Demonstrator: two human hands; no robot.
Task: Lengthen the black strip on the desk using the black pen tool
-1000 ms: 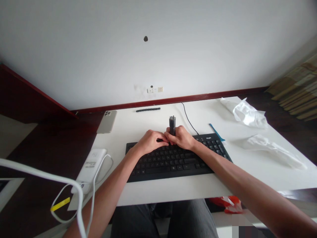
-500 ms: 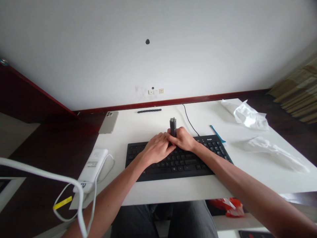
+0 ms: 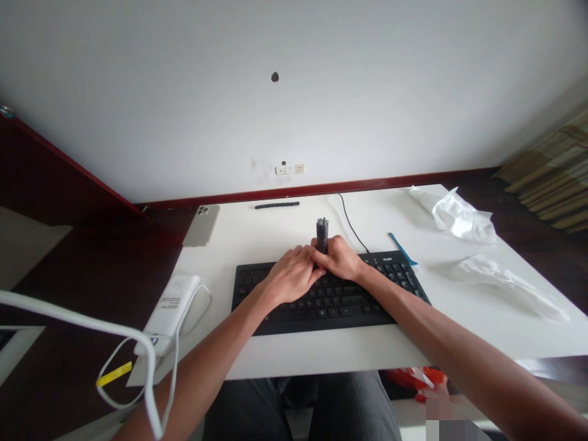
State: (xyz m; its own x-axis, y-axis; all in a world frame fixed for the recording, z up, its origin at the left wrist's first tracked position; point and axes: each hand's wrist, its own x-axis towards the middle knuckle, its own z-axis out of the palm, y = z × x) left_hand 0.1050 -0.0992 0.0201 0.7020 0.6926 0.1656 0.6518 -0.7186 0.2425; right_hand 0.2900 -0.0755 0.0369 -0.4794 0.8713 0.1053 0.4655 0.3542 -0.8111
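Above the black keyboard [image 3: 321, 312], my two hands come together round a black rod-shaped object [image 3: 322, 236], which stands nearly upright. Its top end, with small pale bits, pokes out above my fingers; the lower part is mostly hidden. My right hand [image 3: 340, 257] is wrapped round it from the right. My left hand [image 3: 293, 274] is closed against its lower part, with the fingertips touching my right hand.
On the white table [image 3: 275, 355] lie a phone [image 3: 202, 225], a white power bank [image 3: 172, 312] with a cable, a black ridged strip [image 3: 277, 205], a blue tool [image 3: 402, 248] and crumpled white plastic bags [image 3: 463, 217]. A thick white cable [image 3: 82, 318] crosses the lower left.
The black object appears turned slightly in my hands, its top showing a little differently. Both hands stay in nearly the same place, and the view has shifted a touch.
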